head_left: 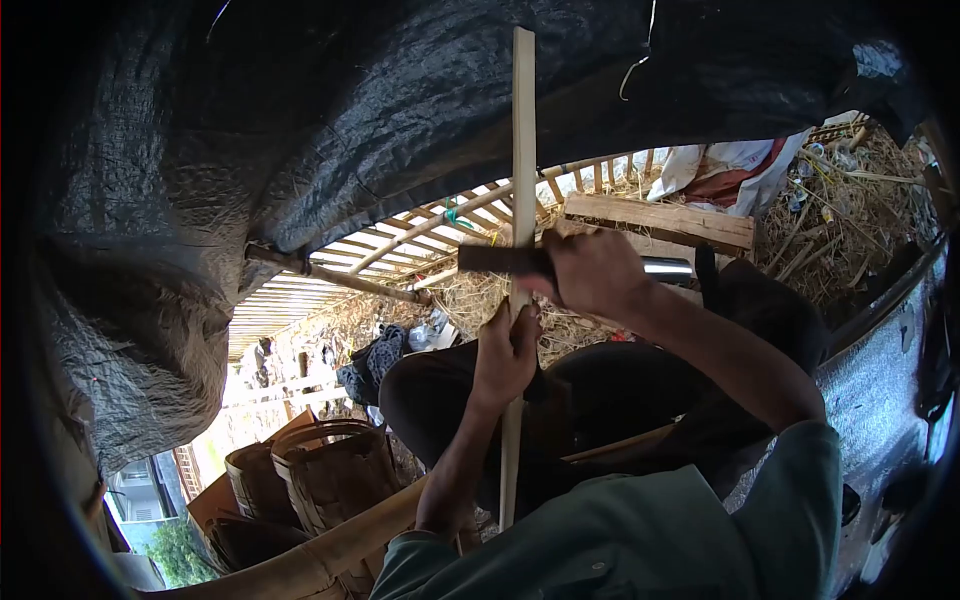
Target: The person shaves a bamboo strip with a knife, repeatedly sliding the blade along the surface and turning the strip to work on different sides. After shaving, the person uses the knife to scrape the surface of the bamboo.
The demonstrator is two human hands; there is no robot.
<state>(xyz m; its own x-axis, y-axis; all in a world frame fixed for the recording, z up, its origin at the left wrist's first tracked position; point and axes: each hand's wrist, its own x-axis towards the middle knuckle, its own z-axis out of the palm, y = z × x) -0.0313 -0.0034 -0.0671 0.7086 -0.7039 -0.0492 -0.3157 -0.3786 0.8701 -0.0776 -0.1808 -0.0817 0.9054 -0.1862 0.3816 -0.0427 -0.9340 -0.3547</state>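
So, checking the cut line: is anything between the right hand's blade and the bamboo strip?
Nothing visible. The right hand holds the dark blade straight across the bamboo strip, just above the left hand gripping it.

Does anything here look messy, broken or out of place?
Mostly clutter: straw and scraps lie strewn beside a plank, and the black tarp sags in wrinkles. The bamboo strip in the left hand, met by the right hand's blade, looks whole.

We sit in an outdoor basket-weaving shed: black tarp (330, 110) overhead, woven baskets (335, 470) (several stacked), straw (850, 215) around.
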